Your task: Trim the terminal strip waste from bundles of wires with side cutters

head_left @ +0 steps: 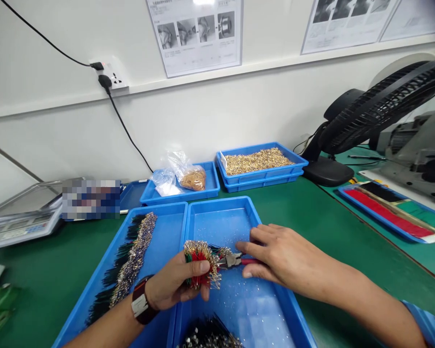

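Observation:
My left hand [181,278] is closed round a bundle of red and green wires [201,263] whose ends carry gold metal terminals. A pair of pliers [232,260] with red handles sits in my right hand [279,256], its fingers wrapped about the grips. The plier jaws touch the terminals on the right side of the bundle. Both hands are above two blue trays; the right tray [221,208] has small bright bits on its floor. In the left tray [170,227] lies a long row of dark wires with metal ends [130,261]. More dark wires [210,333] lie at the bottom edge.
Behind stand a blue tray [213,181] with plastic bags and stacked trays [261,181] of gold terminals. At right are a black fan [377,111], a machine [416,150] and a tray of red, black and green wires [387,212]. A scale [25,227] is at left.

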Demonstrator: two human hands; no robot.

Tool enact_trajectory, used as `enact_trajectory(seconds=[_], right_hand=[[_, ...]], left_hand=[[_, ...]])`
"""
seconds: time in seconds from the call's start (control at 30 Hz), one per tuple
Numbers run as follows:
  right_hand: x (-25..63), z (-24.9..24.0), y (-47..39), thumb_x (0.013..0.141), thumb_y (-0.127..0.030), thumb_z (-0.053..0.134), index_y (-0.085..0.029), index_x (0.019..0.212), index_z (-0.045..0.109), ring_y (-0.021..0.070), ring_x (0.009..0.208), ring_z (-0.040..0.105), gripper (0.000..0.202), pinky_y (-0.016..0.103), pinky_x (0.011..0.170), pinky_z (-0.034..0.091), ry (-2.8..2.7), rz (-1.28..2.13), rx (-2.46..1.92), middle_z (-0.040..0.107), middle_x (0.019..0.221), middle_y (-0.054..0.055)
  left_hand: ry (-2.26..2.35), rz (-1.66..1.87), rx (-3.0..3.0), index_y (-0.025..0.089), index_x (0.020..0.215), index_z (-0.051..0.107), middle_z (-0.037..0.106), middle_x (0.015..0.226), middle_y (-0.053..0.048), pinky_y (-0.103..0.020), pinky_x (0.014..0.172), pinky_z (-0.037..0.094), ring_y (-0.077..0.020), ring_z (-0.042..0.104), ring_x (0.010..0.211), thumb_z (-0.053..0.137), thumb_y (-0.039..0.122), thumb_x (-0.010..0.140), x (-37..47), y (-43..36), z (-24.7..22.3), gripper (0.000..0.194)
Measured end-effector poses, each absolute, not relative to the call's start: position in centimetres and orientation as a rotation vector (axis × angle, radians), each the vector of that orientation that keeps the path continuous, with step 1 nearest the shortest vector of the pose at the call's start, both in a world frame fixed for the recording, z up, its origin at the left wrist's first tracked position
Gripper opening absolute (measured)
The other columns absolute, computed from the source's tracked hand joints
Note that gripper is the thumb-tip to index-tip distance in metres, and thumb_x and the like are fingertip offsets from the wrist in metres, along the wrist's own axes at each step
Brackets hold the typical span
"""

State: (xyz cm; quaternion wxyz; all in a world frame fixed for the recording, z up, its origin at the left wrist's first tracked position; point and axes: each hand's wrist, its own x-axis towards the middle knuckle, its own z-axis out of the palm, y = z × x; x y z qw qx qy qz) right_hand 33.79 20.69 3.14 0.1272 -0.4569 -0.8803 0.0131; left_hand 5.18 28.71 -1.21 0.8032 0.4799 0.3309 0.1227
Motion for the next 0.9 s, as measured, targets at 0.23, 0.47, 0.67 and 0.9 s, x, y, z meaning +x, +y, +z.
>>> enact_trajectory(seconds=[0.23,0.47,0.67,0.9], right_hand=[[33.89,3.19,20.33,0.112,-0.059,0.045,-0.021,0.101,0.070,0.0191,0.068,0.057,0.047,0.035,0.059,0.028,-2.567,0.100,-1.359,0.062,0.082,0.003],[33.81,3.29,20.41,0.111,-0.060,0.045,-0.021,0.112,0.072,0.0224,0.073,0.061,0.048,0.036,0.064,0.036,-2.519,-0.002,-1.384,0.063,0.085,0.004],[33.69,2.94,20.56,0.110,-0.061,0.048,-0.021,0.117,0.072,0.0250,0.077,0.062,0.047,0.038,0.067,0.038,-2.515,-0.092,-1.376,0.064,0.089,0.005],[33.70,3.10,20.64,0.110,-0.060,0.047,-0.021,0.119,0.071,0.0235,0.078,0.061,0.047,0.037,0.068,0.038,-2.539,0.031,-1.350,0.064,0.090,0.005]], left_hand=[[0.809,0.432,1.174,0.012,0.094,0.075,0.077,0.073,-0.008,-0.016,0.039,0.030,-0.0062,0.047,0.044,0.081,0.056,0.090,5.81,28.53,-1.16,0.044],[0.795,0.447,1.256,0.013,0.087,0.071,0.075,0.067,-0.006,-0.017,0.039,0.026,-0.0053,0.043,0.042,0.080,0.062,0.087,5.62,28.51,-0.91,0.050],[0.765,0.405,1.227,0.014,0.089,0.069,0.075,0.065,-0.004,-0.018,0.036,0.023,-0.0043,0.038,0.038,0.081,0.062,0.087,5.43,28.42,-1.02,0.049],[0.750,0.378,1.172,0.014,0.088,0.070,0.074,0.062,-0.005,-0.018,0.036,0.022,-0.0046,0.038,0.036,0.083,0.063,0.083,5.49,28.35,-0.94,0.052]])
